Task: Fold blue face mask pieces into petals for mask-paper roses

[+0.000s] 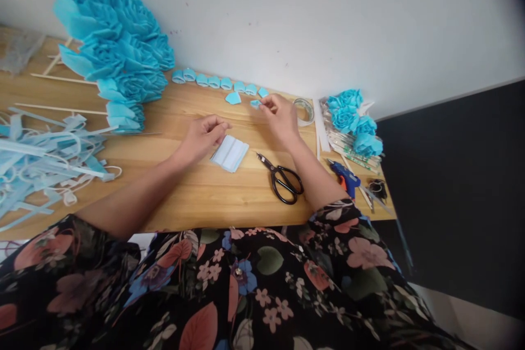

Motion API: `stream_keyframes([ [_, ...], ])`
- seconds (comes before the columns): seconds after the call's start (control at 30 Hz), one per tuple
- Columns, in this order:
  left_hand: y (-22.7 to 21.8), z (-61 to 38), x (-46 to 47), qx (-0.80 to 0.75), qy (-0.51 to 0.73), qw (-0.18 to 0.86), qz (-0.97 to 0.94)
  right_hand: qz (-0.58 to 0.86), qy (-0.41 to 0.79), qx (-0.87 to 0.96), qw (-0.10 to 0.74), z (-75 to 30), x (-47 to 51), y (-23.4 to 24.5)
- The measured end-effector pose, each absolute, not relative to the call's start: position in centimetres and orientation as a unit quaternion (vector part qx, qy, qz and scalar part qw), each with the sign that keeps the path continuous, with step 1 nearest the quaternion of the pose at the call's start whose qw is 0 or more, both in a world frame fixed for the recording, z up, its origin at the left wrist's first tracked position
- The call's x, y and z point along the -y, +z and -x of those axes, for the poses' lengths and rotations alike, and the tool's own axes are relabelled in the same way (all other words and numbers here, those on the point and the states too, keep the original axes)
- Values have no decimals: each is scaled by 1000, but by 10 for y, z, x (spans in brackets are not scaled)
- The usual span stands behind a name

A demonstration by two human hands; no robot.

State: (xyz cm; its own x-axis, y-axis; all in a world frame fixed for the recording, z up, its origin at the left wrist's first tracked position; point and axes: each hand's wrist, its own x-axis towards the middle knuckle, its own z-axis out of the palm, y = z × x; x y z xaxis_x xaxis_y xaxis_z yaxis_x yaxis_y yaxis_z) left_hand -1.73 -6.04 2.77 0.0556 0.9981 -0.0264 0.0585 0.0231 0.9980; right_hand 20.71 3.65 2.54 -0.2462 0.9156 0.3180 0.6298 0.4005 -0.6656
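Between the fingertips of my right hand [281, 117] is a small blue petal piece [255, 104], above the table near the back row. My left hand [207, 134] is closed, thumb and fingers together, at the upper left edge of a stack of pale blue fabric squares [230, 153]. Anything inside those left fingers is hidden. Along the wall runs a row of several curled blue petals [214, 82]. A flatter blue petal [233, 98] lies just in front of the row. Black-handled scissors [283, 178] rest to the right of the stack, below my right wrist.
Tall blue fabric roses [118, 38] stand at the back left, above thin wooden sticks [65, 79]. Pale blue strips and loops [45, 158] are heaped at left. At right are a tape roll [304, 112], smaller blue roses [353, 120] on packaged sticks and a blue glue gun [345, 175].
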Motion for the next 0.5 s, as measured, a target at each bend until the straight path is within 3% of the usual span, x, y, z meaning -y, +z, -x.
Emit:
stream_keyframes([
  [0.1, 31, 16, 62, -515, 460, 506, -517, 513, 117, 788, 321, -202, -48, 20],
  [0.3, 33, 14, 62, -534, 442, 510, -509, 491, 184, 807, 272, -205, -56, 31],
  [0.5, 32, 15, 62, -535, 435, 507, -517, 405, 108, 894, 160, -195, -82, 38],
])
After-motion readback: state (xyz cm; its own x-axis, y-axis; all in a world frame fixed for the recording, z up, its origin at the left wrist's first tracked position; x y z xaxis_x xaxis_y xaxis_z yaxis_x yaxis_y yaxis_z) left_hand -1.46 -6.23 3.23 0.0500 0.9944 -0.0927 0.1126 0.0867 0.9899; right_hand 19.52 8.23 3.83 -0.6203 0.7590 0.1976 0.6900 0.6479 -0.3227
